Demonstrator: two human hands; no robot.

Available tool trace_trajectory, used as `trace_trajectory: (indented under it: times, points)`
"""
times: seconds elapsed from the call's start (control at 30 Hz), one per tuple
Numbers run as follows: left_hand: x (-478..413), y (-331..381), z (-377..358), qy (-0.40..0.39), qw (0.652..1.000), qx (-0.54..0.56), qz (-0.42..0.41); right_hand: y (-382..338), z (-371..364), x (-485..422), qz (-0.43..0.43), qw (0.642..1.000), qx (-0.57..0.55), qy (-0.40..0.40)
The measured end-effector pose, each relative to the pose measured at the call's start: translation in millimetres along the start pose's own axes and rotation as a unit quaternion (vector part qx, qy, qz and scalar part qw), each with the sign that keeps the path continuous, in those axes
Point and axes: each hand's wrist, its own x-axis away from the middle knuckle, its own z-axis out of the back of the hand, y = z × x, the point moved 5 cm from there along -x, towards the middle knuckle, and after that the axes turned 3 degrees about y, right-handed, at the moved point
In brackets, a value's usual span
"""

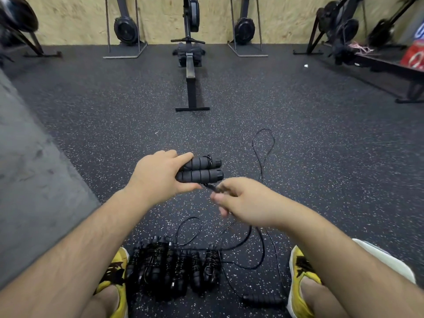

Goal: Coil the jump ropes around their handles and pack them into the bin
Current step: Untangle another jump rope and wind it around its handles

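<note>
My left hand (160, 175) grips two black foam jump-rope handles (202, 169) side by side, their ends pointing right. A turn of thin black cord crosses the upper handle. My right hand (243, 200) pinches the black cord (212, 187) just below the handles. The rest of that cord (263, 143) trails in a long loop over the floor ahead. Between my yellow shoes lies a row of several coiled jump ropes (169, 269). A loose rope (257, 246) with a black handle (261, 299) lies to their right. I see no bin.
A rowing machine (191, 72) stands straight ahead on the speckled rubber floor. More rowers lean against the plywood wall (160, 19). A grey concrete slab (34, 180) runs along the left. A white edge (390, 260) shows beside my right shoe (300, 271).
</note>
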Motion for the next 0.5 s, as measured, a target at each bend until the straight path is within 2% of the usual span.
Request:
trace_trajectory:
  times: [0.03, 0.1, 0.17, 0.23, 0.3, 0.4, 0.47, 0.5]
  points:
    - [0, 1, 1, -0.006, 1.0, 0.0, -0.005, 0, 9, -2, 0.022, 0.994, 0.091, 0.05]
    - [2, 5, -1, -0.048, 0.998, -0.001, -0.03, -1, 25, -7, 0.072, 0.951, 0.271, 0.132]
    - [5, 14, -7, -0.103, 0.992, 0.006, -0.069, -1, 37, -13, 0.114, 0.924, 0.323, 0.171]
    - [9, 23, -9, -0.142, 0.984, 0.047, -0.096, 2, 49, -19, 0.138, 0.931, 0.29, 0.171]
    - [13, 30, -4, -0.156, 0.973, 0.133, -0.108, 13, 58, -26, 0.143, 0.952, 0.219, 0.156]
    - [19, 40, 16, -0.14, 0.947, 0.27, -0.107, 34, 58, -37, 0.124, 0.979, 0.063, 0.146]
    - [21, 46, 28, -0.118, 0.935, 0.323, -0.086, 48, 42, -48, 0.098, 0.988, 0.03, 0.117]
    - [20, 46, 33, -0.092, 0.937, 0.33, -0.071, 52, 28, -54, 0.086, 0.991, 0.048, 0.093]
